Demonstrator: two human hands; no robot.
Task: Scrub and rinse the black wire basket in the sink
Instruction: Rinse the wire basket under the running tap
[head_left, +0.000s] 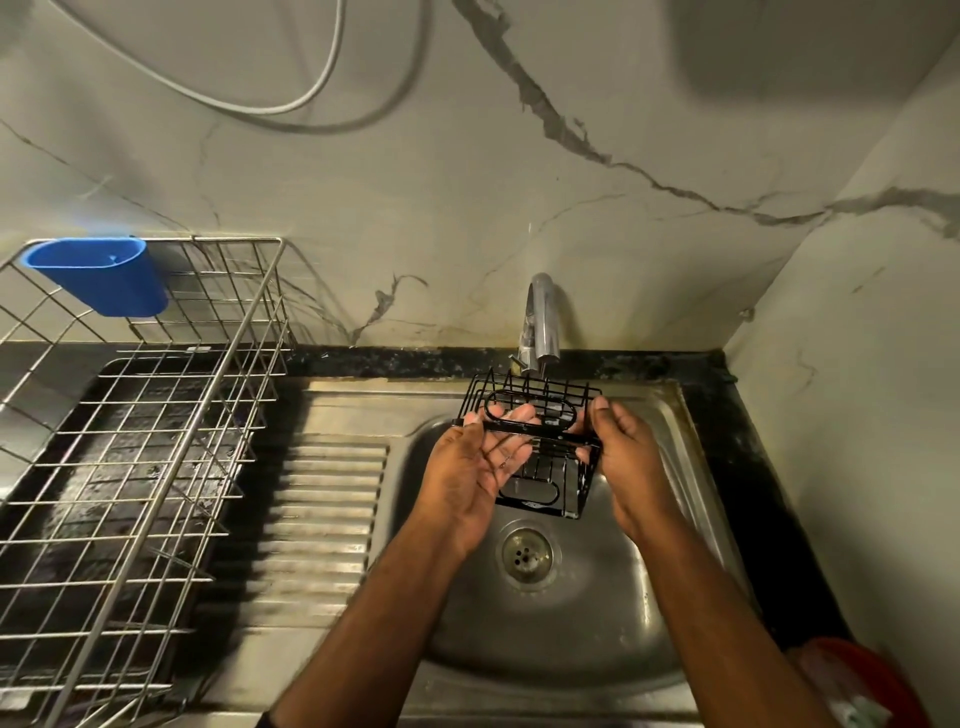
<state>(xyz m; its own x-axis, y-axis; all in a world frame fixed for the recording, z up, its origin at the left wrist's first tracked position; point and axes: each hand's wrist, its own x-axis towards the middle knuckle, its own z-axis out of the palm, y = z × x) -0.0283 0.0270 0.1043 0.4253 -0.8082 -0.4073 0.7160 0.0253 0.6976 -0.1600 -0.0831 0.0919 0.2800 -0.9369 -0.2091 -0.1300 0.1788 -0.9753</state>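
The black wire basket (540, 470) hangs over the steel sink (571, 613), just under the chrome tap (541, 322). My left hand (475, 467) lies palm up against its left side, fingers fairly straight and reaching across the front bar and the oval wire loop. My right hand (626, 457) grips the basket's right edge, thumb on top and fingers curled behind the wires. The basket is tilted, its open side toward me. I cannot make out running water from the tap.
A large metal dish rack (140, 467) with a blue plastic cup holder (104, 275) stands on the left. A ribbed drainboard (322, 519) lies between rack and bowl. The drain (525, 557) sits below the basket. A red object (862, 680) is at the bottom right. Marbled walls close the back and right.
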